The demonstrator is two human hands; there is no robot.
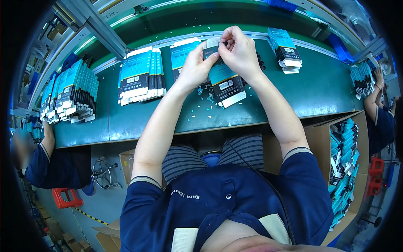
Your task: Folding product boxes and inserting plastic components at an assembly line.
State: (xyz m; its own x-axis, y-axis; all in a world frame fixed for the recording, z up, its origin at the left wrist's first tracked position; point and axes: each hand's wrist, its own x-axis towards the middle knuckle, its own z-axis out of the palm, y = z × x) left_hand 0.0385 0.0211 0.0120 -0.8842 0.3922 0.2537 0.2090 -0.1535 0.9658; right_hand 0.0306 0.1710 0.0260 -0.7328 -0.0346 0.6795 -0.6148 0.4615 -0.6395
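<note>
A flat teal-and-black carton [223, 77] with a white lower flap lies tilted in front of me on the green table. My left hand [195, 68] is closed on its upper left part, the thumb across its face. At the carton's top edge my right hand [241, 51] is pinched, thumb against forefinger. Something small and dark shows between those fingertips, too small to name. Black bits [205, 90] and small pale scraps are scattered around the carton, partly under it.
Stacks of similar cartons stand left [135, 77], behind my left hand [180, 52], far left [69, 90] and back right [283, 44]. Lower right, a cardboard box [361, 147] holds many teal-and-black pieces. People work at both sides; a red stool [66, 197] stands lower left.
</note>
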